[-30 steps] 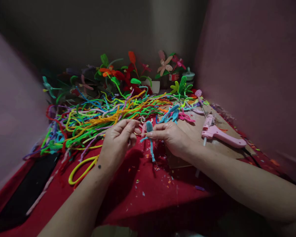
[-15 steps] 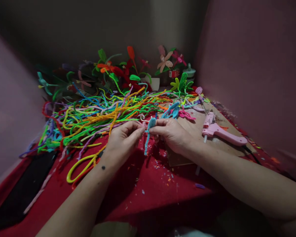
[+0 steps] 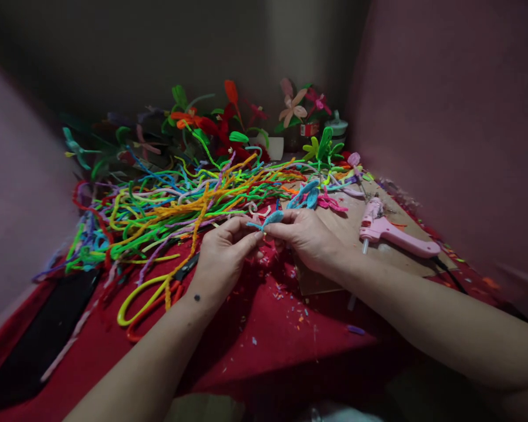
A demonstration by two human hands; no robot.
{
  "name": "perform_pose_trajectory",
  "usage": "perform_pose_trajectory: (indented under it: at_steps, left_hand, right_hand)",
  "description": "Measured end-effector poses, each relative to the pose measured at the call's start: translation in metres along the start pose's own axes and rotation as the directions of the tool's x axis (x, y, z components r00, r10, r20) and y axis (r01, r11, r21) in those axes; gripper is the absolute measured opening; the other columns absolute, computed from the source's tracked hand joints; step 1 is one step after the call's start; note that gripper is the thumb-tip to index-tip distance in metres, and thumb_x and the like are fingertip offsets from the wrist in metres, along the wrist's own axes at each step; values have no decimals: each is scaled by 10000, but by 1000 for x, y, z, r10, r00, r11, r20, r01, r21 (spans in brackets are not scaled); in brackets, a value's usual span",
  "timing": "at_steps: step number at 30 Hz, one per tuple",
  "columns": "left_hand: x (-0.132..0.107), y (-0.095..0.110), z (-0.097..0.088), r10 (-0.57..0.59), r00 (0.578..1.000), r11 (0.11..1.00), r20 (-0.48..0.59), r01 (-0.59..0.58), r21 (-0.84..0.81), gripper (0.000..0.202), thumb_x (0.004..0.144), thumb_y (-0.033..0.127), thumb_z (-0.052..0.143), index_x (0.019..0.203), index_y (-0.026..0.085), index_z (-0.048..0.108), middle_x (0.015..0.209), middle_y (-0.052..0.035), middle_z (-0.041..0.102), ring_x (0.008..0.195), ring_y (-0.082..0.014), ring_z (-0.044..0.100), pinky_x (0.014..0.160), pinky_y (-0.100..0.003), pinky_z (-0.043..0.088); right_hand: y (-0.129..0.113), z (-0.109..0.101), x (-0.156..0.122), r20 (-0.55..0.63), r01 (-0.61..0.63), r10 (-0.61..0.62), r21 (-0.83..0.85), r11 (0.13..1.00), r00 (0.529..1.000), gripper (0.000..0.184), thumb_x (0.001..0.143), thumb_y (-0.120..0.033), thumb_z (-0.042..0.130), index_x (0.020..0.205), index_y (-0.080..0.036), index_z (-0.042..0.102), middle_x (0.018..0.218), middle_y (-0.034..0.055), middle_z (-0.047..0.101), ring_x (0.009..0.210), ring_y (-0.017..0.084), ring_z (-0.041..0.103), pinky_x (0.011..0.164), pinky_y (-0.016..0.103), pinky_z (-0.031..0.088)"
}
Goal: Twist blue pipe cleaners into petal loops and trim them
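Fuzzy blue petal-shaped loop (image 3: 273, 218) pinched in fingers of left hand (image 3: 221, 253) and right hand (image 3: 312, 237); fuzzy strands (image 3: 176, 215) heaped beyond, leftward; smooth pink glue gun (image 3: 389, 232) laid right of fingers.

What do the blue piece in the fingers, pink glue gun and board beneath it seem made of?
Blue piece: probably chenille stem, matte, with soft, fuzzy edges.
Glue gun: likely hard plastic, smooth, judging by its moulded handle.
Board: perhaps cardboard, flat and brown, though patchy sheen leaves that open.

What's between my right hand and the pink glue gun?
In the head view, a stretch of brown board lies between your right hand and the pink glue gun.
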State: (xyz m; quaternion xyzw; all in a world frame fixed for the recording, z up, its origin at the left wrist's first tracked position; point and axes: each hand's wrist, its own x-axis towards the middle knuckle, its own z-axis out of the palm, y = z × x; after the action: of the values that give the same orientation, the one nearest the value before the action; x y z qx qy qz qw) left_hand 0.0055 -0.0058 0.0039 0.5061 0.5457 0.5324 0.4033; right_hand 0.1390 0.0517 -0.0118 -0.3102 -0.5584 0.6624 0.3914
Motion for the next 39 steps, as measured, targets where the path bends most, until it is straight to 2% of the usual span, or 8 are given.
perform_pose_trajectory:
  at_steps: [6, 12, 18, 24, 27, 32, 35, 39]
  left_hand:
    - [-4, -7, -3, 243, 969, 930, -33, -223, 292, 61, 772, 206, 599, 806, 169, 633, 702, 15, 621, 561, -97, 560, 559, -217, 452]
    - [-8, -11, -8, 587, 745, 353, 316, -587, 729, 197, 846, 214, 477, 859, 173, 669, 808, -77, 671, 724, -162, 586, 693, -290, 438]
    - [-1, 9, -13, 39, 981, 964, 188, -87, 252, 231, 855, 340, 494, 789, 158, 620, 670, -9, 631, 621, -124, 591, 652, -249, 465]
    - [2, 7, -18, -91, 950, 949, 299, -8, 314, 223, 805, 330, 548, 667, 156, 569, 560, 32, 515, 465, -79, 438, 467, -212, 343]
    - [-3, 4, -14, 294, 914, 548, 281, -401, 734, 200, 832, 222, 475, 688, 157, 597, 563, 9, 527, 512, -103, 454, 533, -246, 340]
    - [-9, -3, -13, 569, 557, -319, 605, -529, 786, 198, 849, 157, 458, 751, 149, 630, 631, -38, 596, 569, -150, 506, 612, -321, 345]
    - [-6, -2, -18, 619, 601, -131, 505, -556, 821, 170, 838, 169, 486, 893, 158, 647, 748, -51, 642, 681, -162, 564, 672, -316, 397]
    - [3, 10, -29, 324, 928, 730, 185, -370, 575, 260, 775, 132, 512, 995, 177, 642, 988, -62, 663, 888, -173, 605, 785, -303, 470]
  right_hand:
    - [-5, 3, -3, -32, -8, 6, -47, 999, 999, 83, 642, -209, 603, 599, -139, 589, 525, -50, 472, 486, 60, 367, 481, 233, 247]
    - [-3, 3, 0, 0, -114, 115, 146, 983, 993, 88, 572, -149, 593, 537, -150, 512, 474, -61, 433, 446, 60, 356, 454, 230, 249]
    - [-11, 2, -6, 51, 94, -90, -89, 992, 995, 50, 667, -163, 563, 631, -136, 583, 577, -35, 520, 541, 73, 431, 550, 225, 342]
    - [-10, 3, -10, 74, 263, -254, -347, 900, 964, 83, 710, -146, 533, 632, -142, 561, 592, -46, 482, 579, 70, 414, 551, 208, 329]
    - [-8, 6, -10, 3, 181, -190, -323, 929, 982, 97, 679, -142, 543, 583, -145, 532, 552, -52, 447, 539, 66, 383, 521, 215, 302]
    - [-7, 9, -5, 37, -360, 361, 206, 910, 932, 113, 586, -142, 537, 504, -160, 462, 463, -45, 446, 414, 63, 350, 423, 222, 278]
    - [-10, 7, -2, 51, -341, 340, 248, 907, 939, 91, 575, -143, 568, 514, -147, 501, 461, -33, 478, 403, 65, 371, 411, 223, 279]
    - [-19, 2, -4, 58, -68, 65, 38, 997, 996, 144, 623, -155, 596, 505, -142, 515, 451, -51, 446, 419, 52, 358, 431, 219, 260]
